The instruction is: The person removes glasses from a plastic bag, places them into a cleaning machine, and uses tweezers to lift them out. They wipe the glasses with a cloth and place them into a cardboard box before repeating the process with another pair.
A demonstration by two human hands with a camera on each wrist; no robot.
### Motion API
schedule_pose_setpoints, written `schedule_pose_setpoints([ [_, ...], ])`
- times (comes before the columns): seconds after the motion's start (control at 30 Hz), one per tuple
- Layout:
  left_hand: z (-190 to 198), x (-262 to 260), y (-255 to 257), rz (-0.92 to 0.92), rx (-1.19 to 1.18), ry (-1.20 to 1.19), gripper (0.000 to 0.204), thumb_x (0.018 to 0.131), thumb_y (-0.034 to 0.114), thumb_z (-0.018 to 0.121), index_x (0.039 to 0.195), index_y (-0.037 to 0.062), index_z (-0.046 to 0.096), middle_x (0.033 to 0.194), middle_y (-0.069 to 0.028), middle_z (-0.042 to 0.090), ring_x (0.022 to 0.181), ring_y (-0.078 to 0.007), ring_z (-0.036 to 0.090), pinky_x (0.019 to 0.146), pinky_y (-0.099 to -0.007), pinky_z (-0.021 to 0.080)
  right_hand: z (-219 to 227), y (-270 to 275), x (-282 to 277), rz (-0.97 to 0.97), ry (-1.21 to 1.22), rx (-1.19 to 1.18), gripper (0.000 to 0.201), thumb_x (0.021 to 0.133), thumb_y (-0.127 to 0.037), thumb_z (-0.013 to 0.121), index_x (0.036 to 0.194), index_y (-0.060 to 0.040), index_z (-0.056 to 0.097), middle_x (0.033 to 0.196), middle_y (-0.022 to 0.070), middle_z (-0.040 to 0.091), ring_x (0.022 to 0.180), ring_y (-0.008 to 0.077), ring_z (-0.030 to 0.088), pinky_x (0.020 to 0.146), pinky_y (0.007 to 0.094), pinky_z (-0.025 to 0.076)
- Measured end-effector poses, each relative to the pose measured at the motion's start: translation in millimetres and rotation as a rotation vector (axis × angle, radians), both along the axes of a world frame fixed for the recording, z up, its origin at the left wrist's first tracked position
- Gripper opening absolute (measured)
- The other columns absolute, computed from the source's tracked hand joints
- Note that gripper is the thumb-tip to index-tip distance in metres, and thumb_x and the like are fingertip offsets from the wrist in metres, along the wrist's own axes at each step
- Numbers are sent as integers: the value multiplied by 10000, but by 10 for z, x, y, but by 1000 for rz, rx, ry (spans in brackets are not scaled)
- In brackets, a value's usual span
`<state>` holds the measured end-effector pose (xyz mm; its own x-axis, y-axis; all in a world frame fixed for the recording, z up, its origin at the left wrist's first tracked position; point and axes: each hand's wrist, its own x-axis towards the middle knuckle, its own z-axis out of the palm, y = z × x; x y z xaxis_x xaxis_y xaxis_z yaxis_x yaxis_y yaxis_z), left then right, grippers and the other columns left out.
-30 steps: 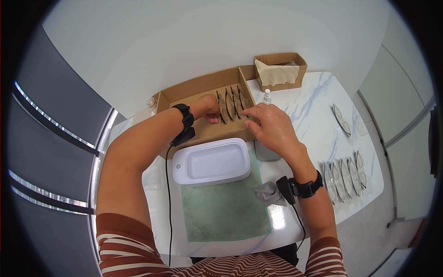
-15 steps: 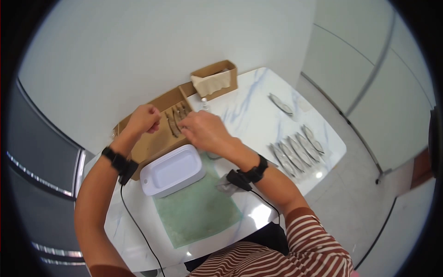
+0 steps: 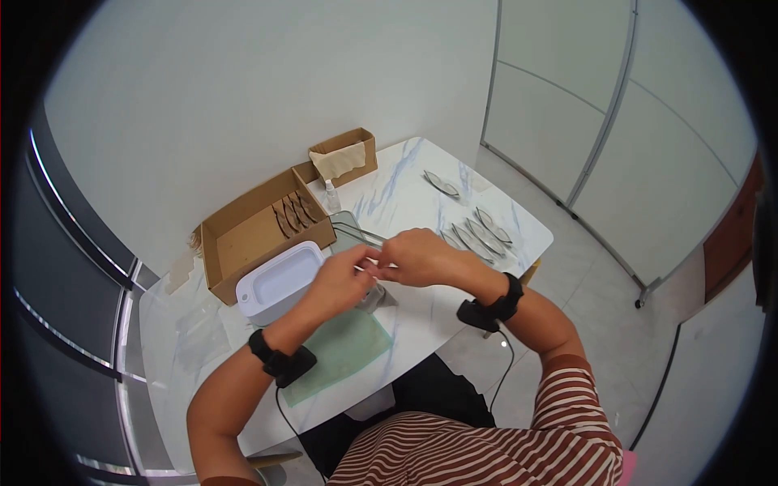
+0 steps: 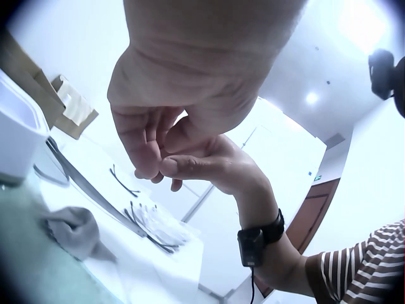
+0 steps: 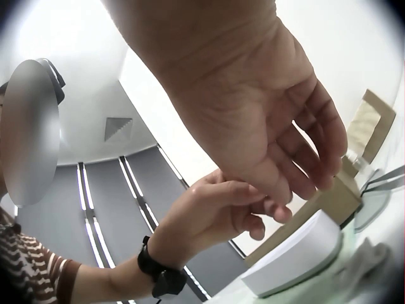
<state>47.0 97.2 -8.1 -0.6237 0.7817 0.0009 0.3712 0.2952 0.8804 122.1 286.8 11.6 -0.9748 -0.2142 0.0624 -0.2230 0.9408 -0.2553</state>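
My left hand (image 3: 344, 279) and right hand (image 3: 417, 257) meet in front of me above the table, fingertips close together. In the left wrist view the right hand (image 4: 218, 166) has its thumb by the left fingertips. The right wrist view shows the right fingers loosely bent, with nothing seen between them, and the left hand (image 5: 209, 215) just below. Beyond the hands lie long metal tweezers (image 3: 356, 232) over a grey tray (image 3: 347, 217). A white ultrasonic cleaner tub (image 3: 282, 279) stands left of the hands, and a grey cloth (image 3: 374, 300) lies partly hidden beneath them.
Several eyeglasses (image 3: 293, 215) lie in a cardboard box (image 3: 243, 243) at the back left. More glasses (image 3: 485, 235) sit in a row at the right, with one pair (image 3: 442, 184) farther back. A smaller box (image 3: 369, 154), spray bottle (image 3: 331, 196) and green mat (image 3: 348, 348) are on the table.
Both hands have left the cardboard box and come together nearer to me, over the table's middle. The head view has swung right. The glasses in the box remain in a row.
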Motion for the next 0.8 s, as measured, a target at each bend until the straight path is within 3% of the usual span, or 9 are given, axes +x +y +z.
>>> schedule_pose_setpoints([
  [0.07,-133,155,136,-98,-28,215,346,915,69,565,1248,27,653,1088,-145,721,961,-290,720,848,-396,572,48,211,115,-35,-124,123,237,927,-327,678,989,-137,805,863,129,748,850,350,708,744,452,548],
  [0.1,-226,188,195,-91,-21,221,346,915,69,565,1248,27,653,1088,-145,721,961,-290,720,848,-396,572,33,348,135,-46,-158,152,240,925,-323,678,1017,-141,805,882,124,755,864,344,712,758,446,552],
  [0.17,-421,207,335,-198,-99,489,419,919,137,583,1326,54,634,1300,-167,666,1156,-335,653,1028,-418,507,-99,722,104,-84,-92,97,251,882,-343,687,987,-148,805,890,154,758,887,355,725,781,448,567],
  [0.33,-590,256,686,-216,-103,430,427,926,185,607,1338,79,640,1395,-183,607,1274,-358,584,1077,-439,473,-86,1465,-216,-390,-58,225,322,879,-307,709,1176,-196,768,1127,98,757,1075,331,694,927,442,550],
  [0.43,-725,237,940,-182,-32,458,440,929,201,615,1347,64,631,1424,-213,578,1301,-387,562,1098,-448,457,-294,1995,-586,-433,-54,259,347,872,-309,711,1210,-249,758,1238,31,728,1190,326,642,1006,439,525],
  [0.53,-731,220,1127,-199,31,424,459,929,217,627,1359,55,621,1436,-240,561,1320,-408,543,1114,-455,442,-414,2264,-885,-430,-103,187,381,864,-290,729,1225,-169,755,1175,119,748,1102,359,682,999,437,519],
  [0.67,-685,328,1121,-214,64,355,451,925,225,648,1337,41,631,1402,-251,578,1296,-417,554,1094,-465,452,-821,2696,-1318,-300,-121,117,308,872,-286,696,1128,-136,778,1116,116,758,1053,364,687,964,454,528],
  [0.73,-686,304,1032,-201,95,364,444,923,226,654,1324,37,637,1387,-253,587,1282,-423,560,1083,-469,458,-1088,2961,-1602,-120,-253,354,353,876,-354,644,1049,-81,786,1068,156,752,1030,379,691,953,437,532],
  [0.8,-650,293,906,-206,62,387,412,923,222,658,1288,30,651,1345,-232,611,1243,-418,581,1049,-463,475,-1489,3348,-1827,-114,-221,458,362,871,-367,637,1024,-76,788,1063,166,747,1025,383,691,934,447,538],
])
